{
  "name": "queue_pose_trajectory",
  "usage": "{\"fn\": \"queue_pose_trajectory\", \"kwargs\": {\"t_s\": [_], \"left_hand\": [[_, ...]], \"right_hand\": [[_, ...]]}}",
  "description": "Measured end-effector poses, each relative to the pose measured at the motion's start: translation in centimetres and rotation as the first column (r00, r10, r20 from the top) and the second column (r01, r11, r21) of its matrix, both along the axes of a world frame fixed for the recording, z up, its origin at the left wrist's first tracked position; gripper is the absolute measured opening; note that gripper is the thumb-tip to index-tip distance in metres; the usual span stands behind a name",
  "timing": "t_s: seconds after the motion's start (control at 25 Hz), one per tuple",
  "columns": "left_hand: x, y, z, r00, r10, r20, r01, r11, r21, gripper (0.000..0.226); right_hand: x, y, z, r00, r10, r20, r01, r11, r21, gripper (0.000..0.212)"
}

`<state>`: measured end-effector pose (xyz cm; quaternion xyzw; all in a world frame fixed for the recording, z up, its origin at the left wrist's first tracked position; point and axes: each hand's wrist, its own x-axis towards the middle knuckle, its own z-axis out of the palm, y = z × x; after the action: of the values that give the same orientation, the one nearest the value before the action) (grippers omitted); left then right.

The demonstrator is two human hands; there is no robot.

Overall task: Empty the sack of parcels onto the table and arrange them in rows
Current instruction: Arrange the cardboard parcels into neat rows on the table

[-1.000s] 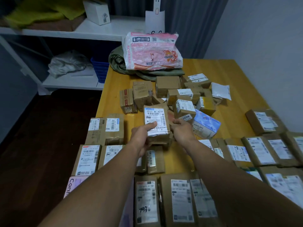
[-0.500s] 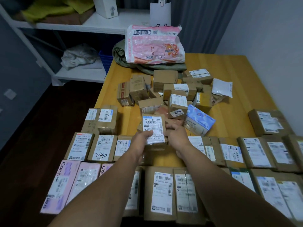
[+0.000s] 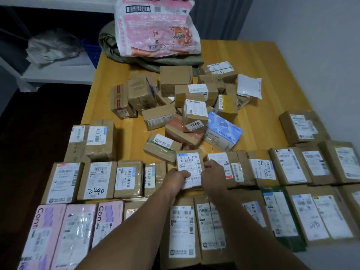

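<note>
Box has come down from over the pile into the middle-row gap, left hand and right hand fingers curled on its sides; gap filled, pile still waiting.

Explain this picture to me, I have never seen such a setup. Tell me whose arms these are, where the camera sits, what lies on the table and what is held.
There is no machine here. A person works with bare hands, and the one camera is worn on the head, looking forward and down, so the arms reach in from the bottom edge. The left hand and right hand together grip a small brown parcel with a white label, in line with the middle row. On the wooden table, labelled parcels lie in rows near the person. Farther back is a loose pile of boxes not yet arranged. Behind it, a pink plastic bag sits on a crumpled olive sack.
</note>
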<state>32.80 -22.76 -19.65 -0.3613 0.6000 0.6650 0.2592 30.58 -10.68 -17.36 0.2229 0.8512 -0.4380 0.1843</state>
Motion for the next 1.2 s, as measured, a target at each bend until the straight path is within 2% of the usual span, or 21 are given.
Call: {"fn": "queue_pose_trajectory", "kwargs": {"t_s": [0.08,0.24,0.44,0.6,0.76,0.92,1.04,1.2], "left_hand": [[-0.4,0.8,-0.9,0.999,-0.033,0.022,0.033,0.999,-0.029,0.029],[-0.9,1.9,-2.3,0.992,-0.106,0.068,0.112,0.989,-0.096,0.032],[-1.1,2.2,-2.4,0.991,-0.135,0.02,0.137,0.976,-0.167,0.032],[-1.0,2.2,-2.3,0.983,-0.185,0.0,0.183,0.97,-0.158,0.033],[-1.1,1.8,-2.0,0.986,-0.169,0.0,0.168,0.978,-0.123,0.028],[-1.0,1.1,-1.1,0.985,-0.172,0.013,0.171,0.972,-0.163,0.031],[-1.2,-0.6,-0.8,0.991,-0.132,0.002,0.131,0.98,-0.151,0.041],[-1.5,-3.6,-0.1,0.993,-0.113,-0.04,0.102,0.971,-0.216,0.026]], "right_hand": [[-0.3,0.8,-0.9,1.0,0.018,0.01,-0.019,0.997,0.07,0.026],[-0.1,1.9,-1.4,0.978,0.192,0.086,-0.208,0.944,0.255,0.029],[0.1,1.6,-2.0,0.963,0.246,0.108,-0.265,0.936,0.231,0.042],[0.5,1.4,-1.2,0.962,0.246,0.12,-0.266,0.944,0.194,0.049],[1.1,1.3,-0.9,0.952,0.27,0.141,-0.297,0.928,0.225,0.045],[1.1,0.8,-0.5,0.962,0.25,0.112,-0.271,0.928,0.254,0.039],[0.4,-0.5,0.1,0.964,0.254,0.073,-0.264,0.928,0.263,0.036],[-1.0,-3.1,1.1,0.937,0.345,0.061,-0.347,0.892,0.288,0.032]]}}
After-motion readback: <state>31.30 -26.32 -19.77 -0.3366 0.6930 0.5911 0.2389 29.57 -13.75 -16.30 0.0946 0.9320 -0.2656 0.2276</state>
